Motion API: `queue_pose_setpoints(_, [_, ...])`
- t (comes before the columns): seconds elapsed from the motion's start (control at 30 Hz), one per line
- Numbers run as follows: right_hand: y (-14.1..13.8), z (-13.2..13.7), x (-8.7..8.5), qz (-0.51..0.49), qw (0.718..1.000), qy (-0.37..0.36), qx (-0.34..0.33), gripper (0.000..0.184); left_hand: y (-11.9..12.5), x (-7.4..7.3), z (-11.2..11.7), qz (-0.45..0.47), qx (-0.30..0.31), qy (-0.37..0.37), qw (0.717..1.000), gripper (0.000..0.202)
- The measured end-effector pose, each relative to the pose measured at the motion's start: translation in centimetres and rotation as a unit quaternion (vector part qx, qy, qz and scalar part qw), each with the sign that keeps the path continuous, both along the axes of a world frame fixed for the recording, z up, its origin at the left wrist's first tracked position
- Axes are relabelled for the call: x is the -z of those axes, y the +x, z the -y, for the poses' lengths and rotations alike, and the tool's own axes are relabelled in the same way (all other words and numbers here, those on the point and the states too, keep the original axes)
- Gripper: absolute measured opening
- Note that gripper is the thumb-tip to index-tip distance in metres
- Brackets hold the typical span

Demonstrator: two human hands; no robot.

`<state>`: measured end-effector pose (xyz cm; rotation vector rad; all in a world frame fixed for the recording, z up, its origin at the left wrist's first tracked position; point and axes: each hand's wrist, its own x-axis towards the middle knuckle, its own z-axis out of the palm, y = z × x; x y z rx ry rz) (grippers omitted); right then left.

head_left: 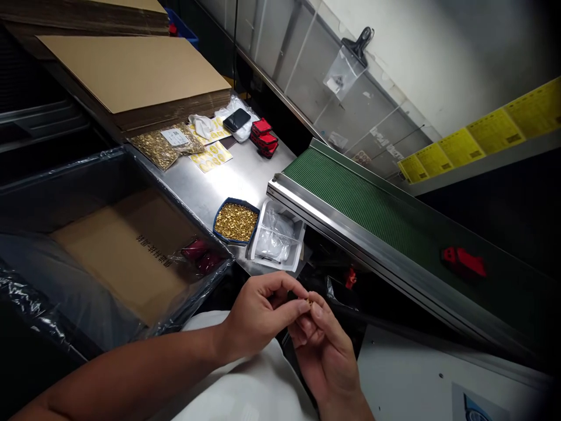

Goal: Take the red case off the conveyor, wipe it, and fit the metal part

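The left hand (pixel 258 316) and the right hand (pixel 326 351) meet fingertip to fingertip on a tiny brass-coloured metal piece (pixel 309 302), held over the lap, below and a little right of the blue-rimmed shallow tray heaped with gold-coloured small parts (pixel 215 225). The left thumb and forefinger are drawn in nearly closed on the piece, its other fingers curled under. The right hand is loosely cupped, palm up, its thumb and forefinger pinching from the other side. The piece is so small that only a shiny yellow speck shows between the pads, and its shape cannot be made out. Such a grain would handle best with a light, steady pinch, with the cupped right palm kept beneath it in case it slips. Just right of the blue-rimmed tray lies a white plastic tray of clear bags (pixel 256 237). Further right runs a green ribbed conveyor belt (pixel 350 199) carrying a red plastic part (pixel 463 261).
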<state>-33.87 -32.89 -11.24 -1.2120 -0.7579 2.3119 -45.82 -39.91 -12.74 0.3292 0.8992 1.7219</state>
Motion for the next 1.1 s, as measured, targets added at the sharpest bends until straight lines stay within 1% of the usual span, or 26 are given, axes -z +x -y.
queue_pose_setpoints(0.13, [0.0,0.1,0.0,-0.014,1.000,0.021,0.010,0.025,-0.2,0.1,0.2,0.005,0.008,0.000,1.000,0.015])
queue_pose_setpoints(0.23, [-0.1,0.4,0.2,-0.028,0.999,0.031,-0.001,0.020,-0.3,0.2,0.2,0.001,0.006,-0.018,1.000,0.018])
queue_pose_setpoints(0.33, [-0.1,0.6,0.5,-0.033,0.999,0.015,0.002,0.017,-0.3,0.2,0.2,0.017,0.004,-0.037,0.999,0.020])
queue_pose_setpoints(0.4, [0.0,0.8,0.8,-0.044,0.999,-0.003,0.012,0.016,-0.3,0.2,0.2,0.033,0.013,-0.039,0.999,0.020])
queue_pose_setpoints(0.53, [0.4,1.0,1.0,-0.043,0.998,-0.028,0.021,0.017,-0.3,0.3,0.3,0.003,0.027,-0.044,0.999,0.019])
queue_pose_setpoints(0.6, [0.4,0.9,1.0,-0.037,0.999,-0.022,0.021,0.018,-0.5,0.3,0.4,-0.062,0.033,-0.054,0.996,0.014])
queue_pose_setpoints(0.67, [0.4,0.8,0.9,-0.025,1.000,-0.003,0.016,0.020,-0.7,0.3,0.6,-0.191,0.026,-0.073,0.979,0.006])
queue_pose_setpoints(0.7, [0.3,0.7,0.9,-0.014,1.000,0.011,0.015,0.020,-0.9,0.2,0.7,-0.265,0.017,-0.081,0.961,0.002])
queue_pose_setpoints(0.77, [0.3,0.5,0.9,0.017,0.999,0.041,0.016,0.020,-1.1,0.1,0.7,-0.390,0.001,-0.077,0.918,0.006])
queue_pose_setpoints(0.83, [0.3,0.4,1.0,0.035,0.997,0.058,0.025,0.020,-1.3,-0.1,0.8,-0.455,-0.005,-0.059,0.889,0.011])
queue_pose_setpoints(0.9, [0.4,0.4,1.2,0.030,0.998,0.042,0.035,0.020,-1.3,-0.2,0.8,-0.477,-0.008,-0.056,0.877,0.010])
queue_pose_setpoints(0.93, [0.4,0.5,1.3,0.022,0.999,0.022,0.040,0.021,-1.2,-0.2,0.8,-0.473,-0.008,-0.061,0.879,0.008])
queue_pose_setpoints(1.0, [0.4,0.6,1.4,0.006,0.998,-0.026,0.052,0.023,-1.2,-0.2,0.8,-0.440,-0.002,-0.078,0.895,0.006])
queue_pose_setpoints(1.07, [0.3,0.7,1.3,-0.003,0.996,-0.062,0.067,0.024,-1.2,0.0,0.7,-0.369,0.012,-0.095,0.924,0.012])
queue_pose_setpoints(1.1, [0.1,0.7,1.3,-0.009,0.995,-0.071,0.075,0.024,-1.3,0.1,0.6,-0.307,0.022,-0.097,0.947,0.016])
